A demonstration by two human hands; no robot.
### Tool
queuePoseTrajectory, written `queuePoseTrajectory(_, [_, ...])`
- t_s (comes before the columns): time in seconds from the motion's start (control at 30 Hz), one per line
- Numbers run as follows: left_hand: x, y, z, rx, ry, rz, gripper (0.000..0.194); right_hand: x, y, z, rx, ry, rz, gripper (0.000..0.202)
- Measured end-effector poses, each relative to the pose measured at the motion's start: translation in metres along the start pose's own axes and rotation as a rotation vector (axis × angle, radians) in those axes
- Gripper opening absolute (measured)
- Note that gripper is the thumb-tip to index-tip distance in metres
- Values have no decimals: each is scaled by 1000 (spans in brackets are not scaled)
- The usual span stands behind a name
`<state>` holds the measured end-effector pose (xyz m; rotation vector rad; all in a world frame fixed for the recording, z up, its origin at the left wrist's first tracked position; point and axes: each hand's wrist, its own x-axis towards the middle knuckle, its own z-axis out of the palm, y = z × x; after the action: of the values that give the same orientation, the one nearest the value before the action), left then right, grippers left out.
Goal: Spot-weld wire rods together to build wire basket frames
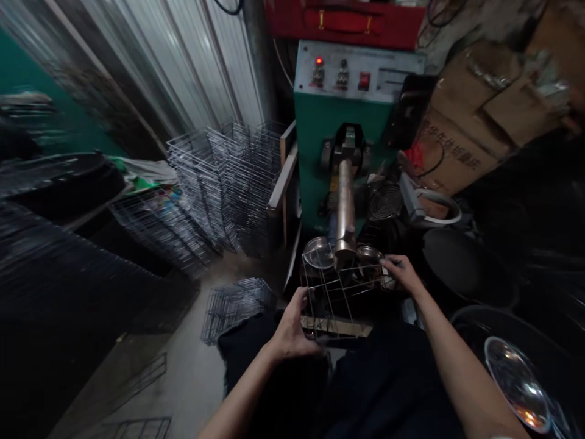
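Observation:
A small wire rack (325,286) of thin metal rods is held tilted in front of the green spot-welding machine (315,146). My left hand (292,326) grips its near left side, thumb up along the wire and fingers below. My right hand (404,274) is closed at the far right end of the rack, beside a small round metal dish (369,253); what its fingertips pinch is too dark to make out. The machine's thick metal arm (346,207) reaches out just above the rack. A shallow shiny bowl (317,252) sits left of the arm's tip.
Tall stacks of wire racks (223,183) stand at the left, with a smaller pile (237,305) on the floor. Cardboard boxes (461,146) lean at the right, above a dark round pan (457,262). A glossy round lamp-like object (516,384) is low at the right.

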<state>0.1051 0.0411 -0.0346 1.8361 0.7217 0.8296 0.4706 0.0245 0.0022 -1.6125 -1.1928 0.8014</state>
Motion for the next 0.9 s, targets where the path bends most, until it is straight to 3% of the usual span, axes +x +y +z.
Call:
queuePoseTrajectory(0.4, [7,8,-5,7,-12,34,97,-6,5,-1,96,28,56,66])
queuePoseTrajectory(0.6, [6,8,-4,-34,-33,8,107,-9,9,-3,92,30,47,65])
queuePoseTrajectory(0.77, [-11,22,-1,-71,-1,4,101,-24,5,-8,84,11,21,69])
queuePoseTrajectory(0.9, [-36,43,-9,-153,33,-92,92,-48,-2,-24,4,-117,-23,64])
